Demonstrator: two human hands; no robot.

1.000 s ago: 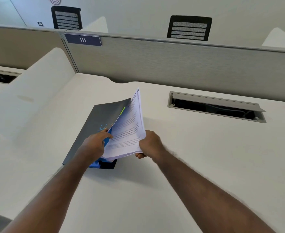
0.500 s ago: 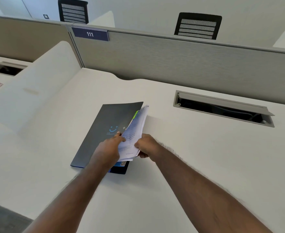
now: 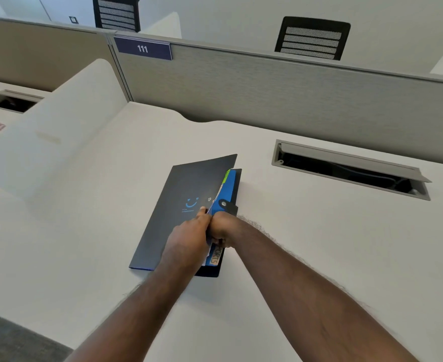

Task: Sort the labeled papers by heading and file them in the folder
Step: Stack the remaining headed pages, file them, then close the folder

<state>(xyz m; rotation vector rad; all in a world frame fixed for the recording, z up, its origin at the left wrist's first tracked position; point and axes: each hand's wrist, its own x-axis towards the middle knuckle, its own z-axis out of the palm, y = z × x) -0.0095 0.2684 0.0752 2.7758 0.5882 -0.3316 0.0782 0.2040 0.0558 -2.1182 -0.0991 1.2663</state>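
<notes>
Two hands (image 3: 204,233) grip folder (image 3: 189,205)

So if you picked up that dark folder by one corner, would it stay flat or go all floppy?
Probably floppy. The dark folder has a thin cover that already lifts and bows at its far corner. Its blue dividers fan out loosely, so they might sag or spill. It looks light, and likely slides easily on the smooth desk.
</notes>
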